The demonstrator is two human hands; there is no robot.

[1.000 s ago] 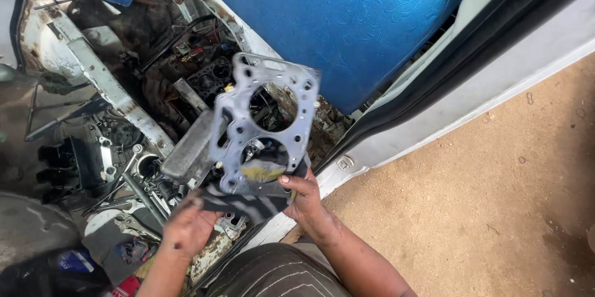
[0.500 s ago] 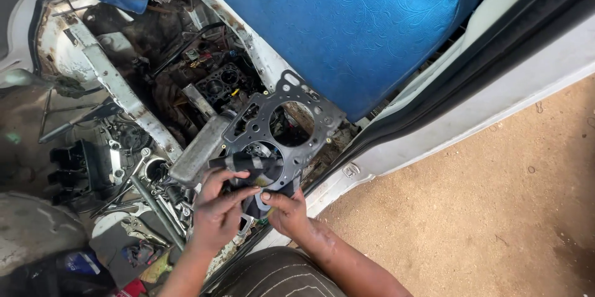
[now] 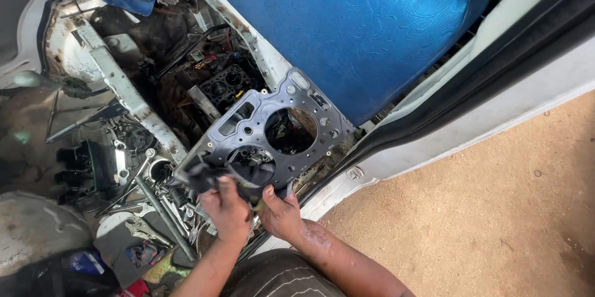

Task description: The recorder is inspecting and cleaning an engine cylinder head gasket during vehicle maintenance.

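Grey, thin sheet metal formed the head gasket (image 3: pixel 273 133), a flat plate pierced by large round bores and smaller holes, which was held over the open engine bay (image 3: pixel 204 86) of a vehicle. Its far end lay close to the blue seat cushion (image 3: pixel 353 24); its near end was at the hands, above the door sill (image 3: pixel 347 176).

Step in hand, as judged: the gasket was being held up and handled by its near edge, seemingly for wiping or inspection, since a dark rag (image 3: pixel 201 176) was bunched against that edge. The exposed engine block (image 3: pixel 224 83), with round cylinder openings, lay beyond and below the gasket, apart from it.

The next move would call for a steady grip at both sides, keeping the sheet flat and unbent, and matching its bores to those in the block.

Left hand (image 3: pixel 228 210): fingers curled closed around the rag and the lower left edge of the gasket. Right hand (image 3: pixel 280 213): fingers closed over the lower edge beside it, thumb on top, the two hands nearly touching.

Loose tools, including locking pliers (image 3: pixel 144 230) and a long bar (image 3: pixel 162 210), lay on the floor area to the left.
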